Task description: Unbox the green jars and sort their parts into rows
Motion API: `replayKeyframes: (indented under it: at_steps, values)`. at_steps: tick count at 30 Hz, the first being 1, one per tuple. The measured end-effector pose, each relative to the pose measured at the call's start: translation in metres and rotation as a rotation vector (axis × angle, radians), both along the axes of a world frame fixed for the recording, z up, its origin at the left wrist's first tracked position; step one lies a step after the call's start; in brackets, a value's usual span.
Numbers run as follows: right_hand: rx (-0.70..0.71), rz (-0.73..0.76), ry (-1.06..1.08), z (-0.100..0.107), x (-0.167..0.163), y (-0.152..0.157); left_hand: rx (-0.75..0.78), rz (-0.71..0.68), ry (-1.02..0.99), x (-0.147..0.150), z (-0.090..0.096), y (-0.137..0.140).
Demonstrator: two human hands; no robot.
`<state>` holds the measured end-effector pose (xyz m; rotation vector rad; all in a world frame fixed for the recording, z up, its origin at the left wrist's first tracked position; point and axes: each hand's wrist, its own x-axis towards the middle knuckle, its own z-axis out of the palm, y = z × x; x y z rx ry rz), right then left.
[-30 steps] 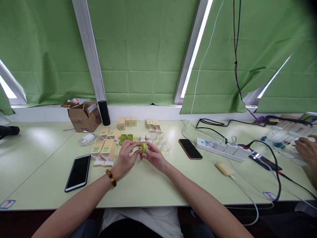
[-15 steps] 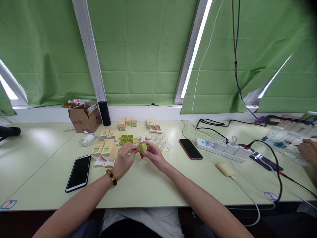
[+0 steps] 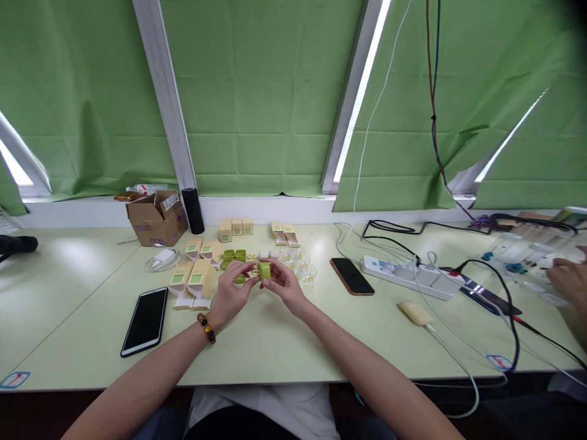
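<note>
1. Your right hand point(image 3: 288, 288): thumb and fingers closed in a pinch on a small green piece point(image 3: 265, 271); the piece sits at these fingertips, between your two hands, above the table point(image 3: 275, 348).
2. Your left hand point(image 3: 233, 287): fingers curled, thumb and index partly apart, tips at the piece's near side; can't tell if they grip it; beaded bracelet point(image 3: 206, 328) at your left wrist.
3. Just beyond your left hand: green cups point(image 3: 228, 254), partly hidden by it; left of that hand: opened tan boxes point(image 3: 200, 275); nearer you and further left: a dark-screened phone point(image 3: 144, 321).
4. Just beyond your right hand: clear containers point(image 3: 305, 272) with yellow bits inside; right of it, well apart: a second phone point(image 3: 352, 276), then a white power strip point(image 3: 408, 272).
5. Far right of your right hand: another person's hand point(image 3: 568, 280), blurred.
</note>
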<state>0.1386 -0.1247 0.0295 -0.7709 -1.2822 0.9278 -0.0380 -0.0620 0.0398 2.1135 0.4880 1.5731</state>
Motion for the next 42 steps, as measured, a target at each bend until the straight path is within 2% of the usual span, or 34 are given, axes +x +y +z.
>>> replayKeyframes:
  at_steps: [4,9,14,23,28,36,42]
  values:
    - [0.001,-0.196,-0.067,-0.003,0.007,0.003,-0.058,-0.040,0.049,-0.006,0.002,0.005]
    - [0.082,-0.383,-0.305,0.001,0.007,-0.003,-0.019,-0.068,0.172,-0.006,0.001,0.008]
    - [0.233,-0.419,-0.487,0.003,-0.001,-0.008,0.037,-0.080,0.215,-0.002,0.001,0.005]
    - [0.378,-0.490,-0.532,0.006,0.000,-0.013,0.031,0.029,0.145,-0.002,-0.002,0.009]
    - [0.554,-0.712,-0.735,0.009,0.002,-0.015,0.172,0.111,0.171,-0.003,-0.002,0.005]
    - [0.536,-0.785,-0.873,0.004,-0.003,-0.013,0.397,0.131,0.263,-0.004,0.000,-0.007]
    - [0.607,-0.831,-0.923,0.006,-0.005,-0.012,0.506,0.195,0.321,-0.006,0.001,-0.011]
